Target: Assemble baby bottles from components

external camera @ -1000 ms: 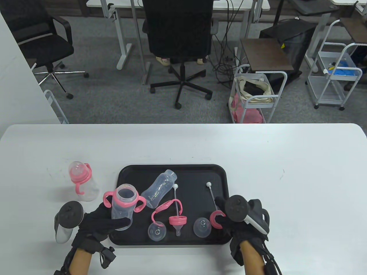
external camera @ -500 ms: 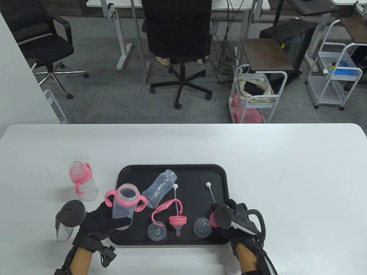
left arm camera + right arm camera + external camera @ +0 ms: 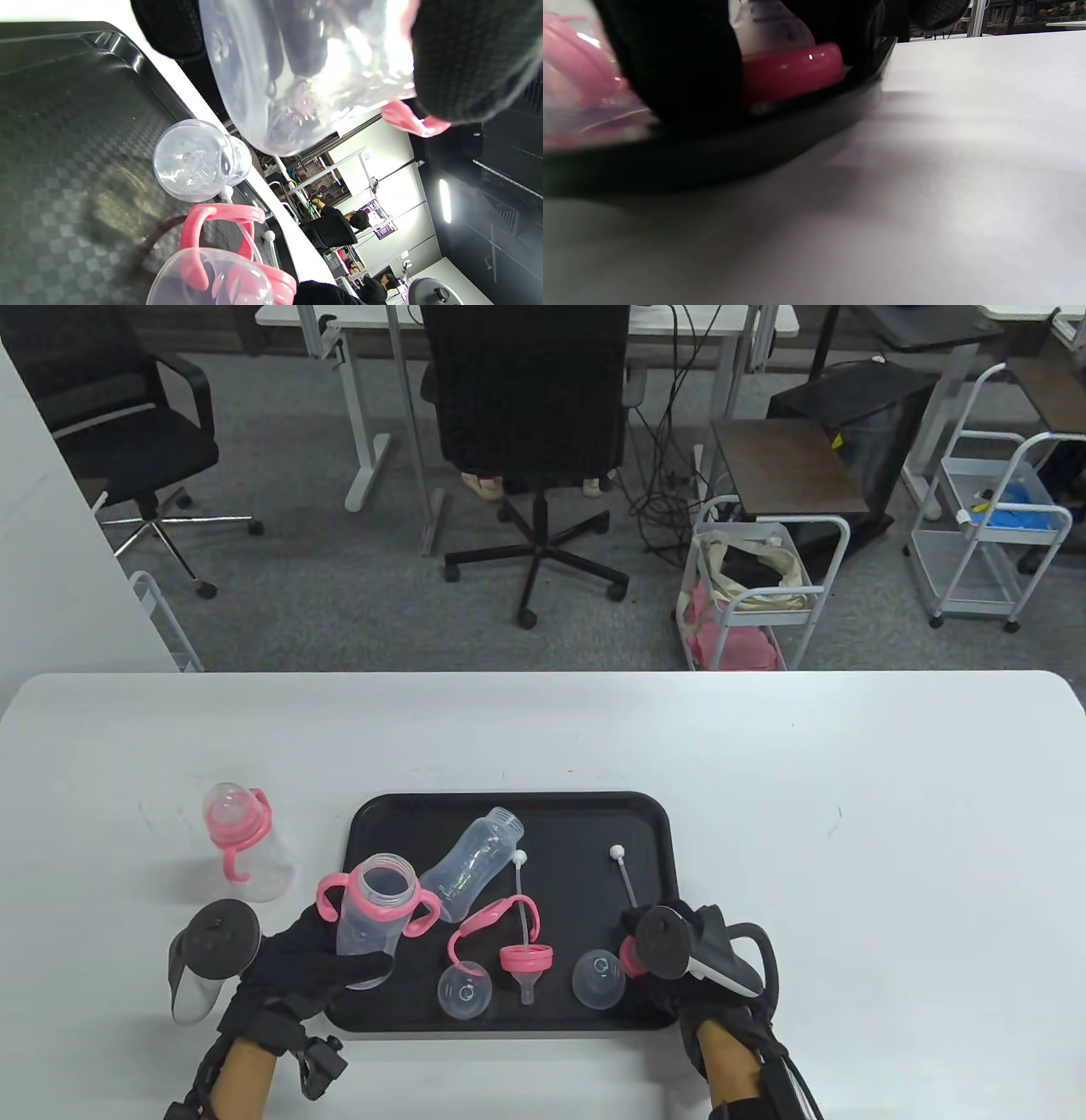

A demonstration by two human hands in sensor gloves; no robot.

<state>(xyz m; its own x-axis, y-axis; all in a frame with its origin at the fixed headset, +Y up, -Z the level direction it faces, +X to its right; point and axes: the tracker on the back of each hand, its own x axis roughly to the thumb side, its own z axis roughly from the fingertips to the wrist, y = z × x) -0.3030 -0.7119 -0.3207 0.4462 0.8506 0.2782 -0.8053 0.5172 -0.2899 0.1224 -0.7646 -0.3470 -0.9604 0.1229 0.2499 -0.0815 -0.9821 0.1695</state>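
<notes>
My left hand (image 3: pixel 352 960) grips a clear open bottle (image 3: pixel 377 916) with a pink two-handled ring, held tilted above the left end of the black tray (image 3: pixel 509 806). The left wrist view shows the bottle's base (image 3: pixel 305 72) close up. My right hand (image 3: pixel 638 955) is low at the tray's right front corner. In the right wrist view its fingers (image 3: pixel 678 63) close around a pink collar with a nipple (image 3: pixel 793 67) that rests on the tray. A second clear bottle (image 3: pixel 471 865) lies on the tray.
On the tray lie a pink handle ring (image 3: pixel 488 920), a pink collar with nipple and straw (image 3: pixel 526 960), a loose straw (image 3: pixel 626 882) and two clear caps (image 3: pixel 465 991) (image 3: pixel 598 980). An assembled bottle (image 3: pixel 242 848) stands on the white table (image 3: pixel 848 857) left of the tray.
My right hand has dropped and turned onto the pink collar, which now hides under its tracker. My left hand has carried the bottle slightly right and nearer.
</notes>
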